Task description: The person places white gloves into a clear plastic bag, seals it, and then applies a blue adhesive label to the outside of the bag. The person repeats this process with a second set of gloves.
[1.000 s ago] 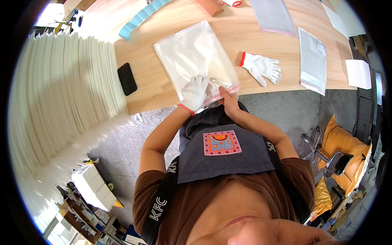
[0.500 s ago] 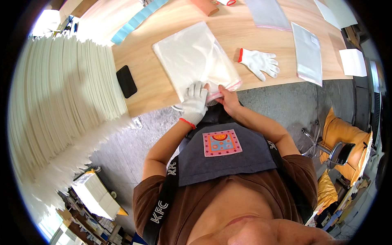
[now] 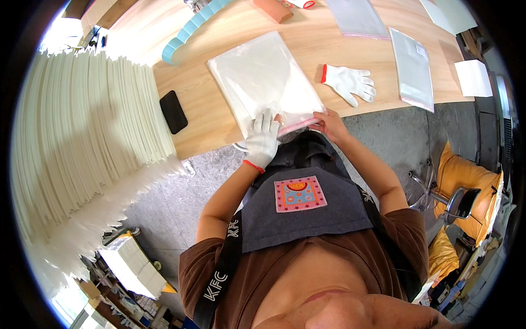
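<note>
Pale wood-grain tabletop (image 3: 200,77) stretches out beyond both hands, with grey floor (image 3: 378,131) below its near edge. Upright white paper (image 3: 93,109) fills the far left of the left grip (image 3: 262,140). This gloved grip lies over the near edge of a clear bag (image 3: 263,77), fingers close together; whether it clamps that edge from beneath, I cannot tell. Bare, the right grip (image 3: 330,125) pinches the bag's pink-striped near edge at its right corner. The bag lies flat, reaching away from both grips. A phone (image 3: 173,112) sits left of the left grip and a little beyond it; a blue strip (image 3: 192,28) curves farther off. Just beyond the right grip rests a loose glove (image 3: 349,84), palm flat, red cuff toward the bag. Farther right lies a second bag (image 3: 412,68), then a white box (image 3: 473,78) by the tabletop's edge.
</note>
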{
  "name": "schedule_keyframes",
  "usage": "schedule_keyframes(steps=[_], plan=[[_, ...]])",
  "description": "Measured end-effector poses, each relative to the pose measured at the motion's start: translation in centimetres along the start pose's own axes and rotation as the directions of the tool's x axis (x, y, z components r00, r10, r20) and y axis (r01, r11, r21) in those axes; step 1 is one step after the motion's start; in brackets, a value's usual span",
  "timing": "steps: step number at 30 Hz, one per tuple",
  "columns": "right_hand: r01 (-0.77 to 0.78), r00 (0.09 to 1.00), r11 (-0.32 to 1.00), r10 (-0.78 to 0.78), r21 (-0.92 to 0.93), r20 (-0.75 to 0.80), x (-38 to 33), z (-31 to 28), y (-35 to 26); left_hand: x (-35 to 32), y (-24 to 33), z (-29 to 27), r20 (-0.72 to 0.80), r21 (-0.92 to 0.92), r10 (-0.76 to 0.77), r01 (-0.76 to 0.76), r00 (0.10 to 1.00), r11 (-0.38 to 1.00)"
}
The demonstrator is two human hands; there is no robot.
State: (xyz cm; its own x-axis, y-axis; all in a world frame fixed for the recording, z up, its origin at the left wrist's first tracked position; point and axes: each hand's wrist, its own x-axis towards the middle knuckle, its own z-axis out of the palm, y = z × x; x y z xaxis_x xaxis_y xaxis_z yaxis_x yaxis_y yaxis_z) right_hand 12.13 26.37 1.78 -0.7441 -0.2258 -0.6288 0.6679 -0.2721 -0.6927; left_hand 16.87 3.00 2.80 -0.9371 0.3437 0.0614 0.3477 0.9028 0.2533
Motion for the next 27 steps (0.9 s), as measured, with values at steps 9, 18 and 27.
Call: schedule_keyframes(steps=[9, 18, 27], plan=[[0.07, 0.997, 0.958, -0.071, -0.277, 0.007, -0.1, -0.2, -1.4, -7.8, -4.3, -2.6, 0.142, -0.575, -0.601, 0.56, 0.787, 0.597], [-0.017, 1.0, 0.987, 0.019, -0.159, 0.008, -4.7, -0.5, 1.6, -8.1, -6.9, 3.1, 0.772, -0.439, -0.008, 0.524, 0.635, -0.73], [-0.016, 0.987, 0.889, -0.06, -0.458, -0.151, -2.9, -2.2, 5.0, -8.7, -6.4, 4.3, 0.765, -0.614, -0.282, 0.524, 0.578, -0.591]])
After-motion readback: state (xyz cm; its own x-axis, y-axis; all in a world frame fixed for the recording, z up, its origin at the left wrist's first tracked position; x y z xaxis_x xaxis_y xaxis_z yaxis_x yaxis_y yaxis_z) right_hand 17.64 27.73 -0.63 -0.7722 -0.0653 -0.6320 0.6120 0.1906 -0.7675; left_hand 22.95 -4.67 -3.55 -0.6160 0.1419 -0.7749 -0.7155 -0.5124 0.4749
